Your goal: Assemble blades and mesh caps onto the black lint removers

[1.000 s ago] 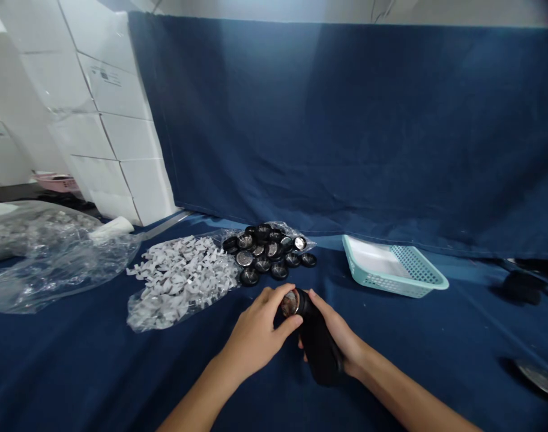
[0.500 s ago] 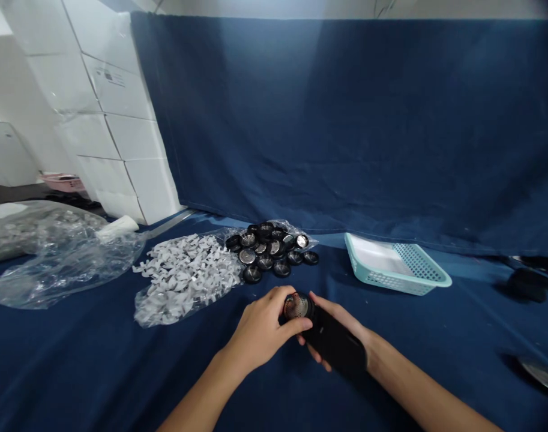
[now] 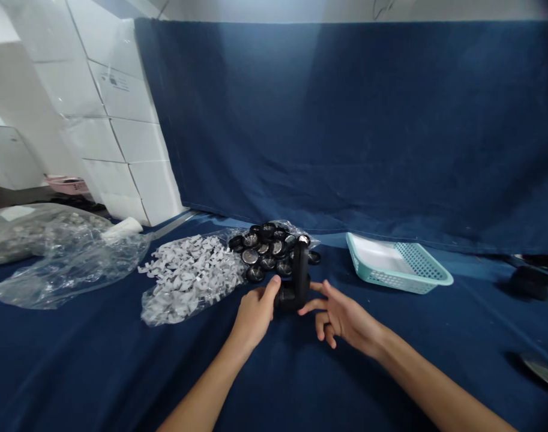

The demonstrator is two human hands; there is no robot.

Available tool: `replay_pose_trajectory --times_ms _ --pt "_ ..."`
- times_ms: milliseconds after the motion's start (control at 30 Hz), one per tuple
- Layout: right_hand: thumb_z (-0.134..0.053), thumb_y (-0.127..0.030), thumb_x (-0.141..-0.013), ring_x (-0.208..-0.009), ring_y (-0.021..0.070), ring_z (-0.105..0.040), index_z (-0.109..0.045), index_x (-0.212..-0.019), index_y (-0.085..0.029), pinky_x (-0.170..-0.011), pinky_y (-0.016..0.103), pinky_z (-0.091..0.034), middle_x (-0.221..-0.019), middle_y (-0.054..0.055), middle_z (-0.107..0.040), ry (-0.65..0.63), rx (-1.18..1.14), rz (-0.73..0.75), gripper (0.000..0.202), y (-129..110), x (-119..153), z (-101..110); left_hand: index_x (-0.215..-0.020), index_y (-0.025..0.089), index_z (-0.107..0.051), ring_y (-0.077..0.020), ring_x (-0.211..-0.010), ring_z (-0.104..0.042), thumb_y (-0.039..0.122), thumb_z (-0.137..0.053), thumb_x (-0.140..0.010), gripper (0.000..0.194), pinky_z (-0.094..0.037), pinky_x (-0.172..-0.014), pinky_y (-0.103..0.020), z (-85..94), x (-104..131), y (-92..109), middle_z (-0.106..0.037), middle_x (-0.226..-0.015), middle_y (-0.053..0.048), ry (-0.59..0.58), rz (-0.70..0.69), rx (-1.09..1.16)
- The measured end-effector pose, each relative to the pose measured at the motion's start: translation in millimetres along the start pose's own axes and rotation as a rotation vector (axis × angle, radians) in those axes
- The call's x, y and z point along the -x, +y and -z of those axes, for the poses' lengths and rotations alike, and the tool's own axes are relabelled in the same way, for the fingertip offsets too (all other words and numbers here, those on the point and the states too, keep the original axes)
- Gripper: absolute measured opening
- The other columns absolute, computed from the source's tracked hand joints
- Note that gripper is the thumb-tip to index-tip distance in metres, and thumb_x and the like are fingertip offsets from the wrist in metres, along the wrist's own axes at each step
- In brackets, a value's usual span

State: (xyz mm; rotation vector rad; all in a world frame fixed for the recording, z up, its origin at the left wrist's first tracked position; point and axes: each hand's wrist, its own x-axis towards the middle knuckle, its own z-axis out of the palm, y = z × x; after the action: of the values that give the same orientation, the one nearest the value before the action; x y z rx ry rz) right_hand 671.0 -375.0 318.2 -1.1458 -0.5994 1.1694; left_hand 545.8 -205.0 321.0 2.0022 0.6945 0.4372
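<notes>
Head view: likely mid-handling, with black device (image 3: 301, 273) held upright, left of basket (image 3: 391, 281) and nearer. Clasped low by curled left hand (image 3: 254, 315); opposite right hand (image 3: 349, 319), fingers loosely spread, contact unclear. Probably calls for steady left hold, closer right fingers. Left of basket: black caps (image 3: 249, 257), in way behind black device; farther, white clips (image 3: 192, 270).

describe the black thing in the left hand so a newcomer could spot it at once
Find the tall blue curtain, then look down to the blue cloth before it. There, on the near side of the pile of black round parts, the left hand grips the black device. Unlike those parts, it has a long body, pointing up.
</notes>
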Motion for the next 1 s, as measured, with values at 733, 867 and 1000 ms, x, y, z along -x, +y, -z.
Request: replay_pose_trajectory --times_ms 733,867,1000 --pt "-0.048 -0.063 -0.087 -0.067 0.0174 -0.06 -0.059 -0.1 -0.018 -0.051 0.026 -0.051 -0.078 0.003 -0.062 0.438 -0.06 0.233 0.049 23 -8 -16 -0.115 0.02 -0.041 -0.0225 -0.079 -0.068 0.054 -0.039 -0.092 0.041 -0.048 -0.066 -0.031 -40.9 32 16 -0.07 -0.088 -0.006 -0.158 -0.253 -0.051" --pt "-0.055 -0.059 -0.085 -0.079 0.0191 -0.064 -0.063 -0.107 -0.018 -0.067 0.027 -0.051 -0.086 0.003 -0.068 0.462 -0.223 0.191 0.047 24 -6 -26 -0.118 0.021 -0.041 -0.0268 -0.079 -0.07 0.055 -0.042 -0.09 0.044 -0.049 -0.063 -0.034 -44.9 37 14 -0.072 -0.095 -0.008 -0.049 -0.367 -0.295" --pt "-0.058 -0.059 -0.083 -0.075 0.0192 -0.065 -0.069 -0.101 -0.017 -0.071 0.028 -0.051 -0.083 0.003 -0.071 0.355 -0.358 0.152 0.048 24 -2 -31 -0.112 0.019 -0.043 -0.0271 -0.068 -0.071 0.057 -0.052 -0.082 0.049 -0.051 -0.058 -0.035 -52.3 42 10 -0.073 -0.082 -0.005 0.074 -0.496 -0.391"
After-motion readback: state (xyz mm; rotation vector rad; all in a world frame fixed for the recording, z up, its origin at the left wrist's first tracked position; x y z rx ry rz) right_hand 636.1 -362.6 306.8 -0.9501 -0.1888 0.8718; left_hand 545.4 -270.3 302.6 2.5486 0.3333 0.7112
